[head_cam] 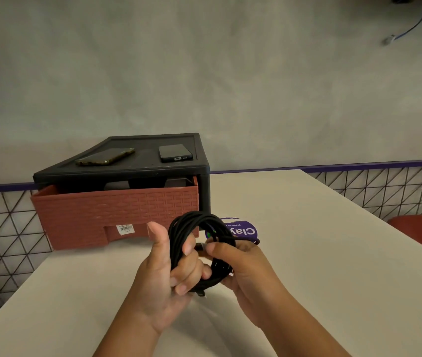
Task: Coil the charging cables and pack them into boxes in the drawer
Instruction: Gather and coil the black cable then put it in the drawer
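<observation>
One reddish-brown drawer [117, 210] stands pulled partway out of its black case [204, 191] on a pale table [320, 266]. Dark shapes just inside the drawer's top edge may be the boxes [116, 185], though too little of them shows to tell. Two phones [105, 156] lie flat on the case, above the drawer. In front of the drawer and a little to its right, raised off the table, the left hand [163, 276] has its fingers curled round the left side of a black charging cable [192, 228], thumb pointing up. The cable is wound into a thick ring of many loops. To the right of the drawer's front corner, the right hand [246, 271] pinches what looks like the cable's plug end between thumb and forefinger, with its other fingers cradling the ring's right side. Behind that hand, just right of the drawer, is a round purple sticker [243, 229]; further right of the drawer is a red chair [421, 228]. By the look of it, this cable is nearly coiled, with its end yet to be secured. Packing it into a box in the drawer remains. Whether other cables are already packed cannot be told.
</observation>
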### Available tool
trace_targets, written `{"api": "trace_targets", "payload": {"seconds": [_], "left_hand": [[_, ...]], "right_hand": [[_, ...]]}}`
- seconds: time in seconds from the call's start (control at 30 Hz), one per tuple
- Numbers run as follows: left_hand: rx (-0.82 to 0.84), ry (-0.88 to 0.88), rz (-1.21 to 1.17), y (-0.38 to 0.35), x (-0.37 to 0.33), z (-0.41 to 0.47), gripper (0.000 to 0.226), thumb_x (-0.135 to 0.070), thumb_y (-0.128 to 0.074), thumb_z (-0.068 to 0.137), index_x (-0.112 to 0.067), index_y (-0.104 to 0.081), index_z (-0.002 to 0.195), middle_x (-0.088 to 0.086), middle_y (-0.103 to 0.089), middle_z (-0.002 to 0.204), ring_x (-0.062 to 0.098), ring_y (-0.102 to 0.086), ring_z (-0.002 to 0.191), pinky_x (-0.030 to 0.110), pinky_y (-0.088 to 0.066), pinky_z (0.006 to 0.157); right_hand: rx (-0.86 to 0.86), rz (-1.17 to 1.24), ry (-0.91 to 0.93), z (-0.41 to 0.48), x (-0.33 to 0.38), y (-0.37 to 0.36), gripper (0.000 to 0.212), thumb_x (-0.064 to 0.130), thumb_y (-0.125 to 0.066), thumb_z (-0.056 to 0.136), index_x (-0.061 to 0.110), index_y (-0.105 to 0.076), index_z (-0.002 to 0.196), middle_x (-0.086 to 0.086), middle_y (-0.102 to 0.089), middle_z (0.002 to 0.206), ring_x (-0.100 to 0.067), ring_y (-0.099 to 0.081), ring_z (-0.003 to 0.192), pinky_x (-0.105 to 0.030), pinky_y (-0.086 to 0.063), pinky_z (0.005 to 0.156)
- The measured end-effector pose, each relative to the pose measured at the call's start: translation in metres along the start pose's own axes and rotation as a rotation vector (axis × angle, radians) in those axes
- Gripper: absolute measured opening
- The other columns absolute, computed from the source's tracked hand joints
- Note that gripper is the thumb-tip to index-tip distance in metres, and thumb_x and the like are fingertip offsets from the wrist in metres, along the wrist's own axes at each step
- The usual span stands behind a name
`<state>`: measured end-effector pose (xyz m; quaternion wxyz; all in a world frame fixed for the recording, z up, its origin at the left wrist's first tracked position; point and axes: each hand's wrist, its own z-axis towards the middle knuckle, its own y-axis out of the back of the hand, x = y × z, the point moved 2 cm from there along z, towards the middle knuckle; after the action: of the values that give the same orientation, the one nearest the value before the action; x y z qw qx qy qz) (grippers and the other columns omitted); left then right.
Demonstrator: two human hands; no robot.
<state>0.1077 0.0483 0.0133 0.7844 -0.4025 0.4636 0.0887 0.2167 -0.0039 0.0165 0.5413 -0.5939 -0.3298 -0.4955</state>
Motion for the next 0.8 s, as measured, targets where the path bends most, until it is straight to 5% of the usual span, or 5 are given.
{"api": "trace_targets", "payload": {"seconds": [0.2, 0.3, 0.43, 0.57, 0.8], "left_hand": [[0.055, 0.070, 0.074, -0.001, 0.000, -0.001, 0.065, -0.078, -0.067, 0.047, -0.015, -0.054, 0.055, -0.009, -0.027, 0.030, 0.006, -0.027, 0.027, 0.024, -0.047, 0.051], [0.072, 0.103, 0.161, -0.002, 0.001, -0.002, 0.067, -0.081, -0.064, 0.044, -0.015, -0.055, 0.055, -0.009, -0.027, 0.032, 0.007, -0.027, 0.029, 0.025, -0.047, 0.054], [0.096, 0.118, 0.390, -0.002, 0.001, -0.004, 0.070, -0.089, -0.053, 0.043, -0.021, -0.056, 0.056, -0.007, -0.027, 0.036, 0.010, -0.030, 0.035, 0.030, -0.040, 0.066], [0.061, 0.090, 0.624, -0.002, 0.002, -0.004, 0.072, -0.096, -0.042, 0.040, -0.027, -0.051, 0.056, -0.005, -0.028, 0.041, 0.013, -0.038, 0.043, 0.019, -0.040, 0.056], [-0.068, -0.019, 0.651, 0.000, 0.003, 0.002, 0.072, -0.096, -0.044, 0.039, -0.026, -0.048, 0.053, -0.005, -0.028, 0.041, 0.012, -0.033, 0.040, 0.014, -0.038, 0.049]], "right_hand": [[-0.142, -0.185, 0.041, 0.003, -0.005, 0.002, 0.010, 0.027, -0.063, 0.066, 0.017, -0.062, 0.068, -0.005, -0.052, 0.060, -0.021, -0.049, 0.059, -0.033, -0.046, 0.063], [-0.153, -0.216, -0.009, 0.005, -0.010, 0.004, 0.025, 0.025, -0.063, 0.064, 0.003, -0.064, 0.076, -0.009, -0.051, 0.060, -0.022, -0.049, 0.057, -0.030, -0.043, 0.059], [-0.189, -0.283, -0.069, 0.006, -0.012, 0.008, 0.016, 0.011, -0.057, 0.060, 0.001, -0.052, 0.070, -0.010, -0.047, 0.061, -0.022, -0.045, 0.057, -0.030, -0.039, 0.059], [-0.171, -0.358, -0.095, 0.007, -0.008, 0.014, 0.020, -0.010, -0.052, 0.072, 0.009, -0.046, 0.067, -0.006, -0.042, 0.060, -0.017, -0.042, 0.055, -0.020, -0.038, 0.049], [-0.128, -0.400, -0.159, 0.007, -0.013, 0.013, 0.035, 0.000, -0.059, 0.074, 0.019, -0.054, 0.103, -0.002, -0.056, 0.074, -0.016, -0.055, 0.063, -0.025, -0.047, 0.056]]}}
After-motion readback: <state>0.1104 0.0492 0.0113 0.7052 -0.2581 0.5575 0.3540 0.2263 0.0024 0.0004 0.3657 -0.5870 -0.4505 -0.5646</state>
